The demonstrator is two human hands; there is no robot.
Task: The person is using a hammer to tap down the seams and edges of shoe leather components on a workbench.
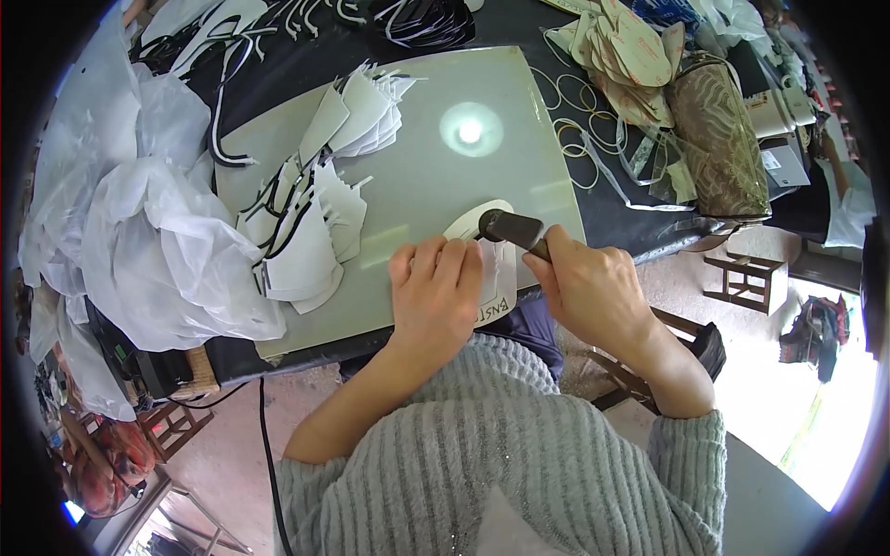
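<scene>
My right hand is closed around the handle of a hammer. The dark hammer head is over a white cut piece near the front edge of a pale grey board. Just left of the hammer, my left hand has its fingers bent and pressed together on the white piece, partly hiding it. A rounded cream end of material shows beyond the left fingertips. Farther left on the board lie white shaped pieces with black edging and a fanned stack of white pieces.
Crumpled translucent plastic bags cover the left side of the table. At the right are stacked beige oval pieces, loose elastic cords, and a brown patterned roll. A wooden stool stands on the floor to the right.
</scene>
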